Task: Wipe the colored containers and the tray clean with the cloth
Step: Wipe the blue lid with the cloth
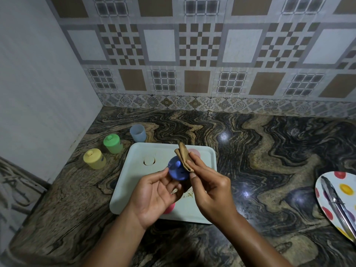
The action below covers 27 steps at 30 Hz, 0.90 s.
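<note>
Blue lid [178, 170] pinched in your left hand [154, 191] | cloth [184, 158] gripped by your right hand [209, 186] | one tray [133, 182] | three containers on counter: yellow container [94, 158], green container [112, 143], pale-blue cup [138, 133]

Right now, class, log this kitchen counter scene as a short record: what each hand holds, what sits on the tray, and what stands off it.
left hand: grip on round blue plastic lid
right hand: grip on folded brown cloth, pressed to the lid
white rectangular tray: brown ring stain, crumbs, pink pieces partly hidden
off tray, left: yellow lidded container, green lidded container, pale blue open cup
far right: polka-dot plate with metal tongs
</note>
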Tool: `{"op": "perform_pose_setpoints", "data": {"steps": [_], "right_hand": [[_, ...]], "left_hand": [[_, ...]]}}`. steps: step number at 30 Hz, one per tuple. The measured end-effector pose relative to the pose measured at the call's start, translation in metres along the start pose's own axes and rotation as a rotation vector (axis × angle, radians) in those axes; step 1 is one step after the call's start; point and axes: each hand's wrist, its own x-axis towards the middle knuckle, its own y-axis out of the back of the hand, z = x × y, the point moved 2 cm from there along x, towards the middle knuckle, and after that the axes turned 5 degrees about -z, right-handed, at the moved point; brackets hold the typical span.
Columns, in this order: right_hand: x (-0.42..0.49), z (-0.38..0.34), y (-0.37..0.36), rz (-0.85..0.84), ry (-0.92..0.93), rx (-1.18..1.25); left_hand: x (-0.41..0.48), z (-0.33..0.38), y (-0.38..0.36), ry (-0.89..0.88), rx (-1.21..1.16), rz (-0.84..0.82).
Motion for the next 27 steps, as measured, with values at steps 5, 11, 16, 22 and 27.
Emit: {"op": "perform_pose_setpoints", "data": {"steps": [5, 11, 16, 22, 27], "right_hand": [[0.009, -0.009, 0.006, -0.052, -0.028, 0.040], [0.015, -0.020, 0.008, -0.103, 0.038, -0.020], [0.018, -0.025, 0.008, -0.165, 0.063, 0.001], [0.012, -0.023, 0.000, -0.133, 0.077, 0.047], [0.017, -0.024, 0.001, -0.111, 0.056, 0.050]], "left_hand": [[-0.006, 0.002, -0.006, 0.033, 0.202, -0.018], [-0.010, 0.011, -0.007, 0.032, 0.210, -0.004], [-0.012, 0.017, -0.008, -0.015, 0.236, -0.007], [-0.010, 0.024, -0.005, -0.094, -0.024, 0.013], [-0.013, 0.023, -0.004, -0.024, 0.046, 0.017]]}}
